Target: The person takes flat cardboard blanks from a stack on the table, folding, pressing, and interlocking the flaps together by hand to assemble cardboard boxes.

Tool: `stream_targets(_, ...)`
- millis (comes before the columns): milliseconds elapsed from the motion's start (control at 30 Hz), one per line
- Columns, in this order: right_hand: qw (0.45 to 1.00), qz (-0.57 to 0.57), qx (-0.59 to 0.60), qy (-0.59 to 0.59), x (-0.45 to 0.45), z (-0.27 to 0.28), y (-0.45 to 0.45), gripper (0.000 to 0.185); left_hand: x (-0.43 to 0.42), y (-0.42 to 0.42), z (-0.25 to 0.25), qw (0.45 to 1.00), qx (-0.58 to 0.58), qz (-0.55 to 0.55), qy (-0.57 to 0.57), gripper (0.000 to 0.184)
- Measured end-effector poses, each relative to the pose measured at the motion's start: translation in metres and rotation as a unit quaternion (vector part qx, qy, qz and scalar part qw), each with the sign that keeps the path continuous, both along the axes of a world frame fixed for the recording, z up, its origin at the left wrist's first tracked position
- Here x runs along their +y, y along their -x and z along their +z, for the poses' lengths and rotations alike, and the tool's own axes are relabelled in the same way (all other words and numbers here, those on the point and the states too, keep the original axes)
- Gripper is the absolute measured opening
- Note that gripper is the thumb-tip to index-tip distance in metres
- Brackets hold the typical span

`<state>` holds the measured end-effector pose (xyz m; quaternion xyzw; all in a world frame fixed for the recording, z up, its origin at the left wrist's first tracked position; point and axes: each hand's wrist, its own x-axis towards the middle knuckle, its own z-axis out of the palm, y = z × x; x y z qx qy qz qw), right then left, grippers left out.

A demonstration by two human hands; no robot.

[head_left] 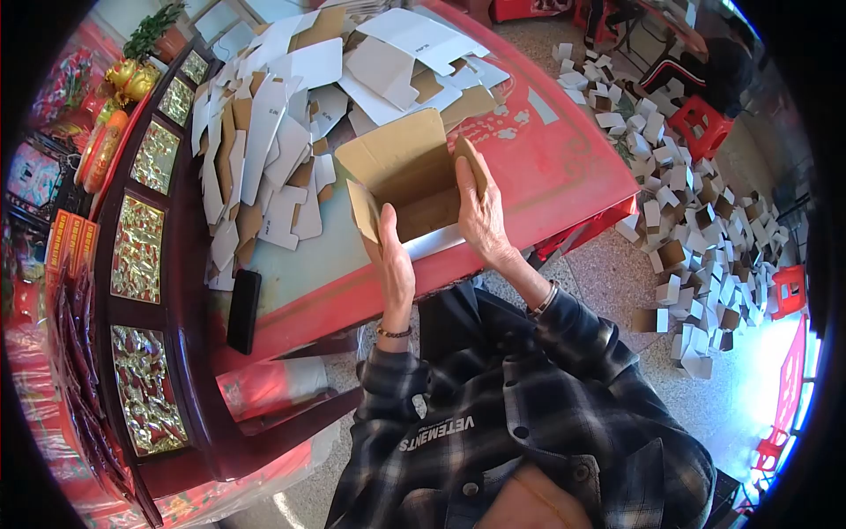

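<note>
An open cardboard box (pixel 412 187), brown inside and white outside, is held at the front edge of the red table, with its back flap standing up. My left hand (pixel 397 269) grips its left side, the thumb at the side flap and the other fingers mostly hidden. On the opposite side my right hand (pixel 481 216) is closed around the right flap, thumb toward the inside. Behind the box lies a heap of flat, unfolded white carton blanks (pixel 273 132). A black phone (pixel 244 310) rests on the table to the left of my left hand.
The red table (pixel 564 167) has a printed cover. A dark wooden cabinet with gold panels (pixel 139 247) borders it on the left. Many folded small boxes (pixel 696 229) cover the floor at right, near a red stool (pixel 702 123) and a seated person (pixel 718 75).
</note>
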<state>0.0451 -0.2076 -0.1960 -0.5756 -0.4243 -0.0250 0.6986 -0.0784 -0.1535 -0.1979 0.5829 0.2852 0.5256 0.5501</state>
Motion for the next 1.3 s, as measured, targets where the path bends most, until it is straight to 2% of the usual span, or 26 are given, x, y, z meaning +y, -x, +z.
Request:
stream_targets(100,0.999,0.025,0.037,-0.006,0.001,0.002,-0.003,0.035,0.001,0.007,0.029,0.997,-0.009,0.059,-0.054,0.063)
stream_targets(167,0.995,0.056,0.085,0.008,-0.003,0.006,0.000,0.036,0.012,0.014,0.064,0.977,-0.002,0.052,-0.209,0.062)
stream_targets(200,0.997,0.046,0.069,-0.002,-0.002,0.005,0.001,0.036,0.019,0.015,0.082,0.957,0.000,0.050,-0.284,0.061)
stream_targets(233,0.998,0.035,0.051,-0.013,0.000,0.002,0.000,0.036,0.024,0.016,0.099,0.926,0.081,0.047,-0.366,0.059)
stream_targets(300,0.999,0.023,0.036,-0.023,0.002,0.001,-0.001,0.036,0.033,0.012,0.124,0.824,0.237,0.040,-0.513,0.056)
stream_targets(367,0.999,0.023,0.041,-0.022,0.002,0.002,-0.001,0.036,0.045,-0.007,0.134,0.768,0.265,0.007,-0.583,0.053)
stream_targets(433,0.999,0.023,0.040,-0.023,0.003,0.000,-0.002,0.036,0.060,-0.025,0.136,0.756,0.268,-0.003,-0.597,0.054)
stream_targets(533,0.999,0.022,0.042,-0.020,0.004,0.000,-0.002,0.037,0.073,-0.035,0.147,0.697,0.363,-0.062,-0.615,0.053)
stream_targets(633,0.999,0.012,0.031,0.000,0.002,0.000,-0.003,0.037,0.071,-0.041,0.154,0.702,0.471,-0.075,-0.529,0.050)
stream_targets(933,1.000,-0.019,0.000,-0.013,0.008,-0.003,-0.003,0.035,0.076,-0.049,0.152,0.706,0.454,-0.098,-0.536,0.051)
stream_targets(1133,0.997,0.036,0.063,-0.006,0.003,0.000,-0.007,0.034,0.087,-0.048,0.156,0.711,0.438,-0.132,-0.534,0.056)
stream_targets(1233,0.997,0.056,0.054,0.004,-0.003,0.005,-0.009,0.035,0.098,-0.054,0.150,0.719,0.404,-0.140,-0.547,0.056)
stream_targets(1300,0.998,0.045,0.043,0.032,-0.005,0.006,-0.009,0.036,0.101,-0.058,0.150,0.707,0.451,-0.143,-0.526,0.058)
